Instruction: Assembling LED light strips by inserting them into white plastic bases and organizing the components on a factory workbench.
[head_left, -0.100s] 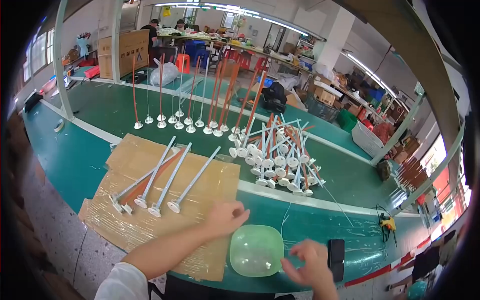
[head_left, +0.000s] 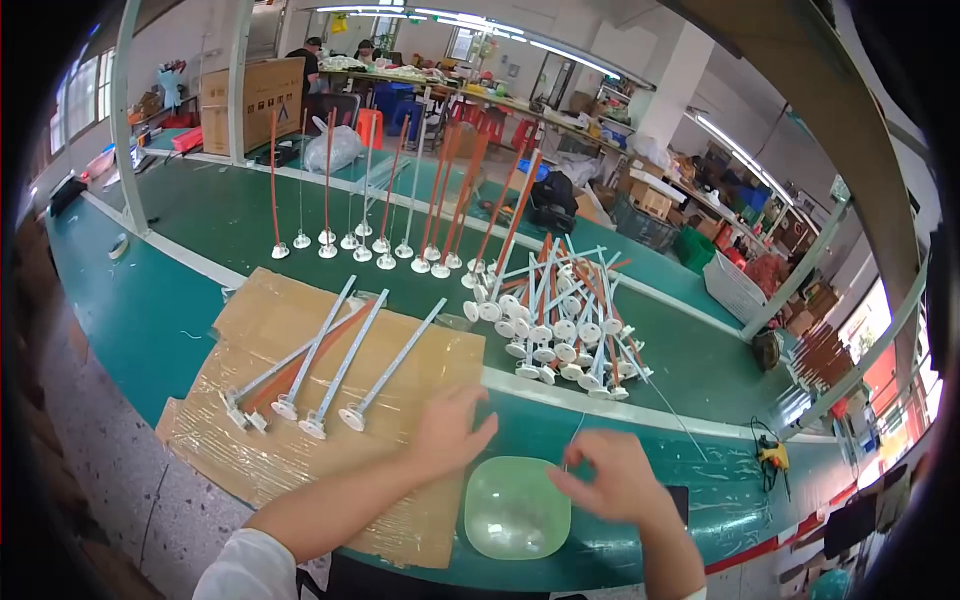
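My left hand [head_left: 452, 432] is over the right edge of the cardboard sheet [head_left: 345, 480], its thumb and fingers apart with nothing visible between them. Between my hands, on the green table, sits a pale green translucent bowl [head_left: 518, 508]; glare hides what it may hold. My right hand [head_left: 610, 478] hovers at the bowl's upper right, fingers curled and thumb close to the forefinger. Whatever they pinch, if anything, is too small to make out. Several pale blue-grey rods with white round bases lie on the cardboard, among them a rod [head_left: 395, 362]; a brown strip lies beside them.
Beyond the cardboard stand several upright rods [head_left: 440, 210] on white bases. A heap of similar rods [head_left: 560, 325] lies to their right. A dark phone [head_left: 681, 502] is partly behind my right hand; a yellow tool [head_left: 773, 456] sits farther right. People [head_left: 312, 60] are in the far background.
My right hand has risen away from the bowl's right side, its fingers curling closer, and now covers part of the phone. My left thumb and fingers have spread slightly.
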